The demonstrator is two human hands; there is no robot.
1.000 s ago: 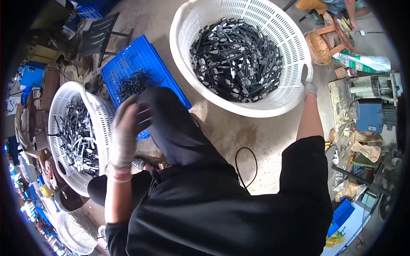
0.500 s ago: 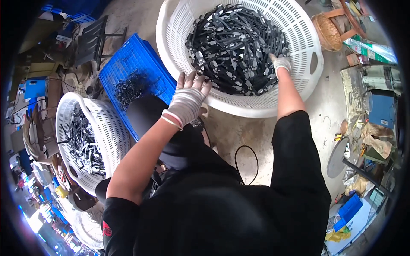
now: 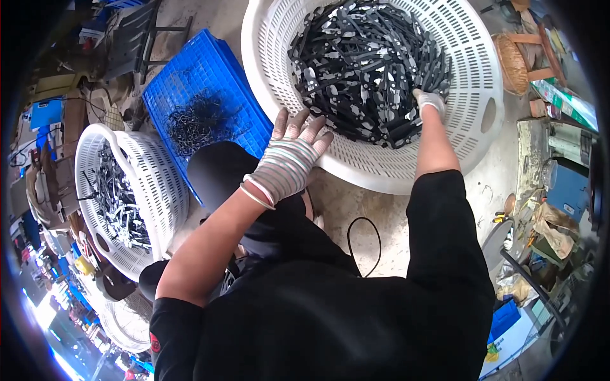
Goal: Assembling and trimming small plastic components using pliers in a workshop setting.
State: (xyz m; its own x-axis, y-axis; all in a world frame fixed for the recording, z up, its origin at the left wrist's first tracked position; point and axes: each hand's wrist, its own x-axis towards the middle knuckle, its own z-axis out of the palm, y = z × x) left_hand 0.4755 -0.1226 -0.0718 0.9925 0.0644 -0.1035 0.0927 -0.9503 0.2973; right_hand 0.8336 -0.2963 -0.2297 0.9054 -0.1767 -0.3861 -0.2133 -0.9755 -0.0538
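Observation:
A large white slotted basket [image 3: 467,133] stands in front of me. It holds a heap of long black strip-like parts with silvery metal pieces [image 3: 362,76]; their exact kind I cannot make out. My left hand [image 3: 289,155], in a pale striped glove with grey fingertips, lies at the basket's near left rim with fingers spread and nothing in it. Inside the basket, my right hand [image 3: 430,103] in a light glove reaches down to the right side of the heap. Most of its fingers are hidden, so whether it grips a part is unclear.
Left of the basket lies a blue plastic crate [image 3: 190,70] with a tangle of thin dark scraps [image 3: 203,120] on it. Another white basket [image 3: 155,184] with similar parts stands farther left. A black cable loop [image 3: 349,235] lies on the floor. A wicker stool [image 3: 510,63] is at right.
The view has shifted, so the baskets sit slightly differently in it. My right hand has moved slightly toward the near right of the heap. The left stays at the rim, fingers spread.

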